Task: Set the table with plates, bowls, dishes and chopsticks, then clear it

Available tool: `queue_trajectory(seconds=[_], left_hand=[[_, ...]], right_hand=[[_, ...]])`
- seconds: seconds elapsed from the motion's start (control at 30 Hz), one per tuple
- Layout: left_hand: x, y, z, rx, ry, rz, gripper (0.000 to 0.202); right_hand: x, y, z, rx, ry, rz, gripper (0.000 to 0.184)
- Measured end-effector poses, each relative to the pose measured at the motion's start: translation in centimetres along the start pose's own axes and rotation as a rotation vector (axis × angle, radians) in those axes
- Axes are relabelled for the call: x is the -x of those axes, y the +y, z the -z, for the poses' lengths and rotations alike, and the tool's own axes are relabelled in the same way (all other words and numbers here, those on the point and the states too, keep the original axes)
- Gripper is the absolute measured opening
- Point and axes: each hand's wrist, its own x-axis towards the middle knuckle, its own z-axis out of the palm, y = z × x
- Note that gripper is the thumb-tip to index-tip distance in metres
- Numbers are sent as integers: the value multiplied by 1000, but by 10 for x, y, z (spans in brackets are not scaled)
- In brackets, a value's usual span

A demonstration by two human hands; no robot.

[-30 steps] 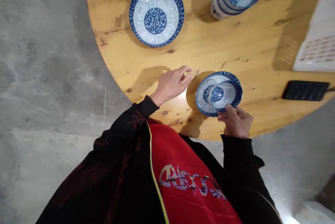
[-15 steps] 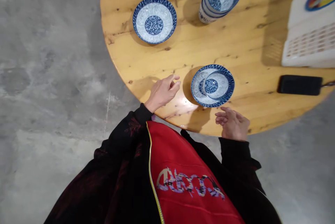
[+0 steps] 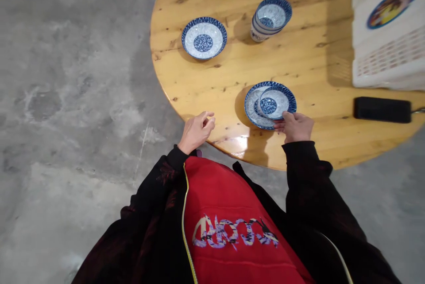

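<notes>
Right hand (image 3: pixel 295 126) has its fingers (image 3: pixel 281 118) curled onto the rim of a small blue-and-white dish (image 3: pixel 275 102), looks like a pinch; the dish sits off-centre on a bigger matching plate (image 3: pixel 251 106), just ahead of that hand; left hand (image 3: pixel 195 132) is loosely curled and empty, further off by the edge of the wooden table (image 3: pixel 206 84).

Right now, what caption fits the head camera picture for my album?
Right hand at a small blue-and-white bowl in a larger dish on a wooden table; left hand empty.
</notes>
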Motion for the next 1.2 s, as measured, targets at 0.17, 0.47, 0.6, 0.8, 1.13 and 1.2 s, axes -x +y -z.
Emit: queue_trajectory(seconds=[0.17, 0.47, 0.6, 0.8, 1.13, 1.2], left_hand=[[15, -7, -1, 16, 41, 46, 35], [28, -26, -7, 41, 78, 75, 36], [46, -46, -3, 34, 92, 140, 34], [87, -65, 4, 14, 98, 292, 36], [89, -65, 1, -32, -33, 211, 37], [78, -62, 6, -45, -66, 170, 36]], right_hand=[[-4, 2, -1, 18, -2, -4, 23], [14, -1, 10, 21, 50, 66, 21], [50, 8, 17, -72, 45, 140, 23], [102, 32, -12, -107, -203, 116, 41], [174, 79, -59, -89, -469, -9, 54], [175, 83, -59, -75, -424, 2, 54]])
